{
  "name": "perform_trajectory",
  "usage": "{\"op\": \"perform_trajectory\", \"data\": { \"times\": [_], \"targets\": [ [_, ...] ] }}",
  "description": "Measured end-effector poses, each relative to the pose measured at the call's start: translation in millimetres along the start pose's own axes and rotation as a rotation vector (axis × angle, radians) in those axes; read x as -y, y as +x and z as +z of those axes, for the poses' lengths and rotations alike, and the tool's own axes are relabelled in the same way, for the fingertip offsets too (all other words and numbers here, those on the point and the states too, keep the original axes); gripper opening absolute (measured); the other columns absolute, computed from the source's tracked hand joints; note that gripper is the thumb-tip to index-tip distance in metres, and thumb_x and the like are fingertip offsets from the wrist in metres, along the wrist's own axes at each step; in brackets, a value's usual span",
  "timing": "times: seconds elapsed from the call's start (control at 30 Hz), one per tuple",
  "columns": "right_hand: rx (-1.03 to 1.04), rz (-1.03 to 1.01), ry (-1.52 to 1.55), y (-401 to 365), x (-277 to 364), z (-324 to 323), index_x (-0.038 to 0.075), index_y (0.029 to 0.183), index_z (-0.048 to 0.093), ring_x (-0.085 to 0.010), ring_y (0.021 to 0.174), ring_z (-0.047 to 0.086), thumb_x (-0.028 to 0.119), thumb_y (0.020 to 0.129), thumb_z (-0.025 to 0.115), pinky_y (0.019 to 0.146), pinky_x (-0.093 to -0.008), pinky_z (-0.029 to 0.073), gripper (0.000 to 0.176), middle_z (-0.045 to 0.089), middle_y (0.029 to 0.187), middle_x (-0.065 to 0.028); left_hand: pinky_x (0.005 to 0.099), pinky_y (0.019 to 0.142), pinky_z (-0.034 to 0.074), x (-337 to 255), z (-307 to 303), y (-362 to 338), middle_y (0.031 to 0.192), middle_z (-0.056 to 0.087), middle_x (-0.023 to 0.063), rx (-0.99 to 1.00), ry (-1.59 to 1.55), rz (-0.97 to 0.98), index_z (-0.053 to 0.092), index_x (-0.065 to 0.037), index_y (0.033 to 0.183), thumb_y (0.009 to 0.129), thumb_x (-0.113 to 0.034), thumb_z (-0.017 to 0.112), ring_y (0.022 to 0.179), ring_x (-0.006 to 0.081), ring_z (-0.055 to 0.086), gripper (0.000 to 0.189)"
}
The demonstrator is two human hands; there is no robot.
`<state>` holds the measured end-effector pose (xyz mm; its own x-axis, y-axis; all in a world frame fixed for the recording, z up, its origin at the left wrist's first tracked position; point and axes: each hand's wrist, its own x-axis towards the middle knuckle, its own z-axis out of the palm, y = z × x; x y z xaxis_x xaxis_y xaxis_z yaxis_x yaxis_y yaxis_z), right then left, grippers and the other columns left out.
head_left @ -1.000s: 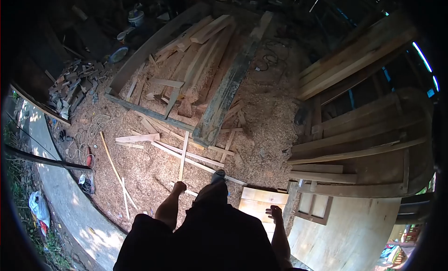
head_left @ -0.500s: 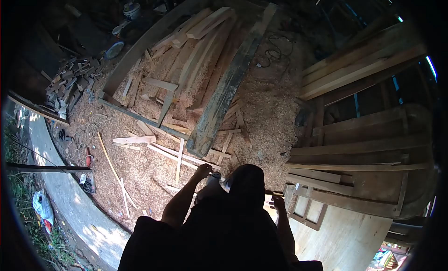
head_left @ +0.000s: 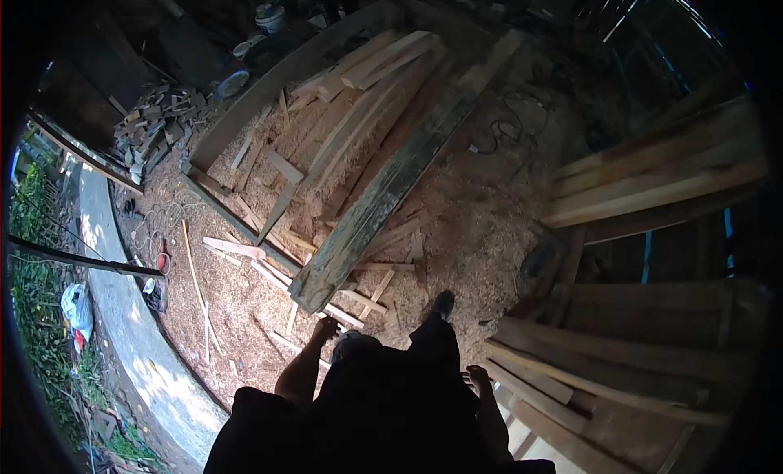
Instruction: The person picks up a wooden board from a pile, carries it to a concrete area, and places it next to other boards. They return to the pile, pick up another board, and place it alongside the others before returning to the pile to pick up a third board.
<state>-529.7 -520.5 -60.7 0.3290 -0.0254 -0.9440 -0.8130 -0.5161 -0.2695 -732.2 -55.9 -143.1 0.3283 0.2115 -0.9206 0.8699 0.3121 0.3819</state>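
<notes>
My left hand (head_left: 326,329) hangs at my left side in dark silhouette, its fingers curled closed. I see nothing in it. Below it lie thin wood strips (head_left: 347,316) near the end of a long weathered beam (head_left: 359,237). On my right side, my right hand (head_left: 479,378) is held low, fingers loosely apart and nothing visible in it. Long boards (head_left: 530,384) lean close beyond that hand, apart from it as far as I can tell. My dark shoe (head_left: 443,304) is out in front on the sawdust-covered floor (head_left: 473,254).
Sawn planks (head_left: 391,62) lie beyond the beam. Thick timbers (head_left: 652,176) are stacked at the right. Offcuts (head_left: 159,127) are heaped at the back left. A cord (head_left: 502,135) curls on the floor. A concrete edge (head_left: 139,327) borders the left, with a white bag (head_left: 77,311) outside.
I have stepped forward and my view has turned. My right foot now shows ahead. The beam end is nearer my left hand, and the leaning boards are closer on the right.
</notes>
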Motion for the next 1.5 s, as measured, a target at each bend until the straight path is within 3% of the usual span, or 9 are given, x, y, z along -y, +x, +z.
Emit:
{"op": "perform_trajectory", "data": {
  "times": [0.1, 0.13, 0.2, 0.3, 0.63, 0.77, 1.27, 1.33, 1.5],
  "targets": [
    [0.055, -0.205, 0.152, 21.4, 44.3, -61.6, 0.009, 0.098, 0.050, -0.0186, 0.069, 0.059, 0.021, 0.084, 0.045, 0.060, -0.0361, 0.042, 0.019, 0.062, 0.083, -0.0079, 0.0402, 0.048, 0.046, -19.9, 43.5, 14.0, 0.087, 0.062, 0.0069, 0.072, 0.493, 0.495, 0.052, -0.007, 0.096, 0.081, -0.019, 0.050, 0.059, 0.0187, 0.059, 0.019],
    [0.006, -0.251, 0.092, 28.6, 70.9, -77.8, 0.000, 0.096, 0.050, -0.0293, 0.073, 0.062, 0.010, 0.082, 0.048, 0.052, -0.0379, 0.051, 0.017, 0.057, 0.083, -0.0111, 0.0376, 0.054, 0.048, -70.5, 73.0, -22.3, 0.080, 0.061, 0.0074, -0.033, 0.031, 0.155, 0.053, -0.006, 0.094, 0.080, -0.017, 0.052, 0.063, 0.0210, 0.060, 0.018],
    [-0.043, -0.257, -0.021, 34.8, 119.3, -108.3, 0.001, 0.096, 0.050, -0.0268, 0.071, 0.063, 0.015, 0.082, 0.047, 0.047, -0.0336, 0.049, 0.019, 0.058, 0.084, -0.0124, 0.0364, 0.065, 0.049, -58.6, 95.0, 69.6, 0.085, 0.061, 0.0187, -0.166, 0.776, 0.621, 0.059, -0.003, 0.087, 0.075, -0.024, 0.053, 0.077, 0.0295, 0.061, 0.025],
    [0.000, -0.207, -0.148, 57.6, 174.0, -146.0, 0.005, 0.111, 0.045, -0.0247, 0.084, 0.058, 0.029, 0.087, 0.042, 0.072, -0.0411, 0.044, 0.034, 0.057, 0.100, -0.0128, 0.0332, 0.061, 0.049, -153.9, 146.1, 31.1, 0.080, 0.062, 0.0172, -0.198, 0.439, 0.689, 0.057, -0.002, 0.091, 0.080, -0.027, 0.047, 0.073, 0.0236, 0.062, 0.029],
    [-0.028, -0.282, -0.436, 69.9, 340.3, -161.6, 0.006, 0.114, 0.046, -0.0216, 0.082, 0.057, 0.027, 0.088, 0.044, 0.070, -0.0354, 0.047, 0.034, 0.056, 0.096, -0.0100, 0.0311, 0.049, 0.049, -265.1, 175.6, 23.9, 0.087, 0.061, 0.0112, -0.127, -0.306, 0.333, 0.050, -0.002, 0.101, 0.083, -0.023, 0.048, 0.067, 0.0205, 0.061, 0.028],
    [0.020, -0.161, -0.486, 60.1, 394.3, -178.4, 0.005, 0.113, 0.046, -0.0162, 0.071, 0.054, 0.024, 0.088, 0.044, 0.055, -0.0274, 0.040, 0.031, 0.055, 0.091, -0.0076, 0.0275, 0.045, 0.047, -256.3, 187.8, 78.6, 0.065, 0.063, 0.0073, -0.248, -0.172, 0.116, 0.063, -0.002, 0.071, 0.074, -0.013, 0.059, 0.055, 0.0173, 0.061, 0.013],
    [0.047, -0.238, -0.627, 206.9, 698.0, -265.0, 0.002, 0.099, 0.052, -0.0176, 0.070, 0.057, 0.018, 0.085, 0.043, 0.063, -0.0332, 0.047, 0.023, 0.056, 0.082, -0.0079, 0.0275, 0.052, 0.045, -480.5, 238.8, 115.1, 0.088, 0.060, 0.0094, -0.296, -0.563, 0.187, 0.051, -0.004, 0.105, 0.082, -0.026, 0.051, 0.068, 0.0168, 0.059, 0.032],
    [0.548, -0.312, -0.225, 254.3, 754.0, -273.6, 0.004, 0.092, 0.052, -0.0160, 0.066, 0.056, 0.015, 0.082, 0.046, 0.057, -0.0299, 0.046, 0.016, 0.056, 0.078, -0.0060, 0.0282, 0.055, 0.046, -531.9, 241.4, 103.3, 0.090, 0.060, 0.0092, -0.303, -0.583, 0.215, 0.051, -0.004, 0.105, 0.083, -0.028, 0.051, 0.069, 0.0167, 0.059, 0.033],
    [0.249, -0.665, -0.810, 255.7, 914.4, -191.2, 0.006, 0.084, 0.052, -0.0138, 0.054, 0.052, 0.016, 0.080, 0.048, 0.045, -0.0266, 0.042, 0.011, 0.052, 0.065, -0.0028, 0.0288, 0.063, 0.047, -634.2, 214.7, 87.8, 0.095, 0.059, 0.0095, -0.404, -0.590, 0.382, 0.051, -0.004, 0.106, 0.086, -0.030, 0.048, 0.075, 0.0175, 0.059, 0.033]
  ]
}}
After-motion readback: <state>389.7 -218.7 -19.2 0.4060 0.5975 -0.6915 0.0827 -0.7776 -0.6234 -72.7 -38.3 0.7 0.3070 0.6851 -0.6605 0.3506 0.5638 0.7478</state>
